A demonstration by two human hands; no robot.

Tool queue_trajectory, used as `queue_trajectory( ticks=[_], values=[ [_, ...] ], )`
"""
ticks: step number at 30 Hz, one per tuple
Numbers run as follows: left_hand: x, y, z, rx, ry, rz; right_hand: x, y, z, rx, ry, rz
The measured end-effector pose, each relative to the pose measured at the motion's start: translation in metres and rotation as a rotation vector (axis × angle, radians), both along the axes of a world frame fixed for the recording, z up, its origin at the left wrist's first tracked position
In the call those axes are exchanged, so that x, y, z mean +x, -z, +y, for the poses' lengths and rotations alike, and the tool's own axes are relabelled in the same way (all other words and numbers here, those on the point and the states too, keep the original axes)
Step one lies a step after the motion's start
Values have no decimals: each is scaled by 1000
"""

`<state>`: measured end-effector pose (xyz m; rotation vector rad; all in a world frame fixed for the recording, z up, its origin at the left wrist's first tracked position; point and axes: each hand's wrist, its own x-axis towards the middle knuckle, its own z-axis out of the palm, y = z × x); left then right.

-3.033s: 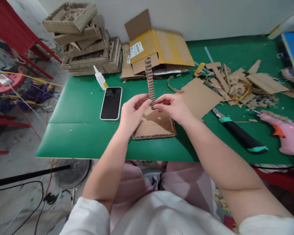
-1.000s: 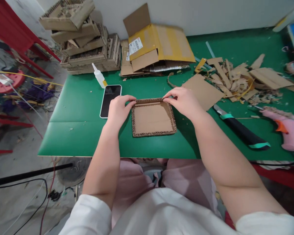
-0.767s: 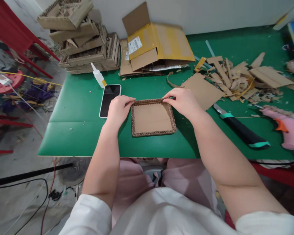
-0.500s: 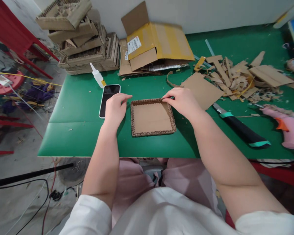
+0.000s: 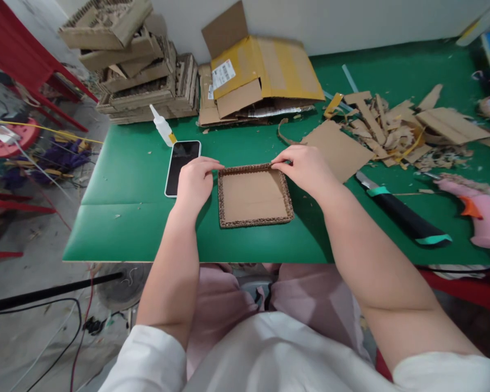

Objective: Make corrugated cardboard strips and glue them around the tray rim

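Observation:
A shallow square cardboard tray (image 5: 253, 196) with raised corrugated walls lies flat on the green table. My right hand (image 5: 304, 166) pinches its far right corner between thumb and fingers. At the far left corner, the outstretched fingertips of my left hand (image 5: 196, 182) touch the rim, with the thumb apart from them. Just behind that hand is a phone (image 5: 182, 163) with a dark screen, partly covered by it. A white glue bottle (image 5: 162, 126) with a pointed nozzle stands beside the phone. Flat cardboard (image 5: 337, 149) lies behind my right hand.
A utility knife (image 5: 404, 212) and a pink glue gun (image 5: 477, 209) lie on the right. Cardboard scraps (image 5: 386, 128) are heaped behind them. Stacked cardboard trays (image 5: 147, 73) and a yellow-taped box (image 5: 269, 68) stand at the back. The table's front edge (image 5: 265, 262) is near my lap.
My left hand has shifted slightly right and nearer, bringing its fingertips to the tray's far left corner. My right hand keeps its pinch on the other corner; the tray stays in place.

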<state>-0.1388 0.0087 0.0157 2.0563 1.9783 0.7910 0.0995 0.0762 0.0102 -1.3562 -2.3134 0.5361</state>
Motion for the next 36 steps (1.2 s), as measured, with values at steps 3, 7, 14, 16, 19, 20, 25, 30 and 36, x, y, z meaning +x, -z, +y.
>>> queue_trajectory(
  ticks=[3, 7, 14, 16, 19, 20, 25, 30, 36],
  values=[
    [1, 0, 0, -14, 7, 20, -1, 1, 0, 6, -7, 7],
    [2, -1, -1, -8, 5, 24, -1, 3, 1, 17, -11, 33],
    [1, 2, 0, -46, 25, 60, -3, 6, 2, 24, -14, 22],
    [3, 3, 0, -48, 34, 57, -4, 6, 2, 18, -21, 43],
    [5, 4, 1, -51, 39, 66, -3, 4, 1, -20, -11, 76],
    [6, 4, 1, -52, 39, 73, -1, 4, 1, -37, 2, 93],
    [8, 3, 0, -54, 32, 88, 9, 0, 3, -119, 72, 236],
    [8, 3, -1, -70, 54, 62, 9, 1, 3, -72, 38, 142],
    [8, 7, 1, -72, 93, 44, 2, 4, 2, -17, 7, 92]
  ],
)
